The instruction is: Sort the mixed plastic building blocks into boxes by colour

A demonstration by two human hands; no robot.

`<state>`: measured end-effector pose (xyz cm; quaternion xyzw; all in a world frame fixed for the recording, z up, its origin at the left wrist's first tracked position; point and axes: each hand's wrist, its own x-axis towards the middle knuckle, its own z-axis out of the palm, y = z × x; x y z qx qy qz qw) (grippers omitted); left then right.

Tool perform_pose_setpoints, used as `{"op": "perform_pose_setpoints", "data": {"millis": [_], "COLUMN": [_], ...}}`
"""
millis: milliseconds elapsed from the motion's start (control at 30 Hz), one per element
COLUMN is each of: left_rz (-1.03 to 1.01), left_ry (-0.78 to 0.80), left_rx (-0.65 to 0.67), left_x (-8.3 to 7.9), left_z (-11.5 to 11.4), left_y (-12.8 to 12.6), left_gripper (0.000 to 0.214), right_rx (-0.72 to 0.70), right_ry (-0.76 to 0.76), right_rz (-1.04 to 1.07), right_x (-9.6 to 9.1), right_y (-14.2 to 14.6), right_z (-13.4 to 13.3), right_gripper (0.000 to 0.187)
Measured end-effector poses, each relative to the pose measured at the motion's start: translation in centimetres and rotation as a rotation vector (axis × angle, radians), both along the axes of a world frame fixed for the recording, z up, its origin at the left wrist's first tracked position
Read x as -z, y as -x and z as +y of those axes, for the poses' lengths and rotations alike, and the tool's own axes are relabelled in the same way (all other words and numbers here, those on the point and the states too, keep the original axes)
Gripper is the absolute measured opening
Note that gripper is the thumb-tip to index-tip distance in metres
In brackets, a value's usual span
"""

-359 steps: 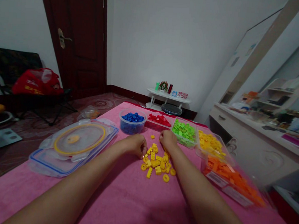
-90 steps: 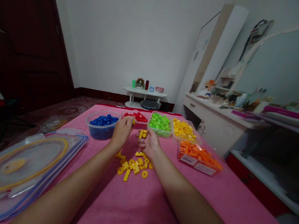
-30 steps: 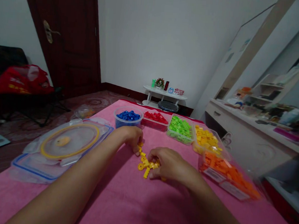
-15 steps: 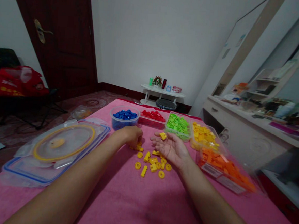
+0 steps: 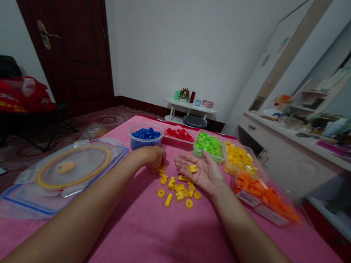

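Note:
Several loose yellow bricks [image 5: 177,187] lie in a small heap on the pink cloth [image 5: 162,238]. My right hand [image 5: 201,171] is turned palm up just above the heap, fingers spread, with one yellow brick [image 5: 192,168] resting on the palm. My left hand [image 5: 153,157] is curled, knuckles up, with its fingertips down at the heap's left edge on a yellow piece. What its fingers pinch is hidden.
Behind the heap stand a round tub of blue pieces [image 5: 145,136] and trays of red [image 5: 178,137], green [image 5: 209,145], yellow [image 5: 240,157] and orange pieces [image 5: 262,197]. Clear stacked lids [image 5: 64,172] lie at the left. A white dresser [image 5: 293,160] stands to the right.
My right hand lifted off the heap and turned palm up with one yellow brick, which slid from the fingers onto the palm. My left hand stayed at the heap's left edge.

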<state>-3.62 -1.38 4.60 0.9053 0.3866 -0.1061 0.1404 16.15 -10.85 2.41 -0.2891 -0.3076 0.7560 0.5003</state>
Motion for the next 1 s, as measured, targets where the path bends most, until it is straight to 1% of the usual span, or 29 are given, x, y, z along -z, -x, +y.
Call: {"op": "perform_pose_setpoints", "data": {"millis": [67, 100, 133, 200, 267, 333, 367, 400, 433, 467, 533, 600, 667, 700, 767, 833, 900, 933, 1000], "left_rz": [-0.044, -0.065, -0.081, -0.086, -0.053, 0.007, 0.034, 0.051, 0.055, 0.048, 0.016, -0.018, -0.080, -0.132, -0.276, -0.436, -0.559, -0.593, -0.612], "left_ry": [-0.037, -0.064, -0.091, -0.117, -0.090, -0.067, -0.077, -0.102, -0.133, -0.160, -0.194, -0.199, -0.173, -0.139, -0.029, 0.108, 0.199, 0.210, 0.179], "left_rx": [-0.012, -0.025, -0.041, -0.055, -0.036, -0.014, -0.017, -0.028, -0.043, -0.057, -0.075, -0.076, -0.086, -0.091, -0.117, -0.140, -0.128, -0.104, -0.038], "left_x": [-0.1, -0.2, -0.2, 0.0, 0.2, 0.5, 0.6, 0.7, 0.8, 0.9, 1.2, 1.3, 1.1, 0.8, 0.0, -1.0, -1.8, -2.1, -2.5], "left_z": [0.2, 0.3, 0.3, 0.4, 0.3, 0.1, 0.0, -0.1, -0.2, -0.2, 0.0, 0.4, 0.7, 0.7, 0.6, 0.1, -0.7, -1.0, -1.6], "left_y": [0.2, 0.3, 0.4, 0.4, 0.2, -0.1, -0.3, -0.4, -0.5, -0.5, -0.5, -0.2, 0.2, 0.3, 0.4, 0.2, -0.2, -0.4, -0.8], "left_gripper": [0.039, 0.040, 0.041, 0.042, 0.041, 0.039, 0.037, 0.034, 0.031, 0.027, 0.020, 0.014, 0.014, 0.014, 0.013, 0.014, 0.016, 0.016, 0.016], "right_rx": [0.042, 0.086, 0.140, 0.207, 0.195, 0.168, 0.170, 0.191, 0.221, 0.264, 0.369, 0.464, 0.485, 0.462, 0.370, 0.271, 0.198, 0.172, 0.148], "right_ry": [-0.046, -0.088, -0.144, -0.288, -0.455, -0.590, -0.634, -0.658, -0.664, -0.658, -0.623, -0.524, -0.367, -0.274, -0.091, 0.041, 0.101, 0.107, 0.101], "right_rz": [-0.111, -0.213, -0.350, -0.719, -1.142, -1.505, -1.633, -1.717, -1.753, -1.739, -1.581, -1.280, -0.893, -0.690, -0.324, -0.075, 0.037, 0.061, 0.090], "right_x": [0.3, 0.5, 0.8, 1.5, 2.2, 2.7, 2.8, 2.9, 2.9, 2.9, 2.9, 2.7, 2.4, 2.2, 1.8, 1.4, 1.2, 1.1, 1.1], "right_y": [-0.1, -0.1, -0.2, -0.2, -0.2, 0.0, 0.1, 0.2, 0.3, 0.5, 0.8, 1.1, 1.5, 1.7, 2.1, 2.6, 3.2, 3.5, 4.0], "right_z": [0.1, 0.1, 0.2, 0.3, 0.3, 0.3, 0.3, 0.3, 0.3, 0.4, 0.5, 0.6, 0.6, 0.5, 0.1, -0.2, -0.5, -0.6, -0.7], "right_gripper": [0.053, 0.047, 0.041, 0.033, 0.029, 0.018, 0.014, 0.010, 0.009, 0.009, 0.009, 0.013, 0.019, 0.020, 0.020, 0.019, 0.025, 0.028, 0.032]}}
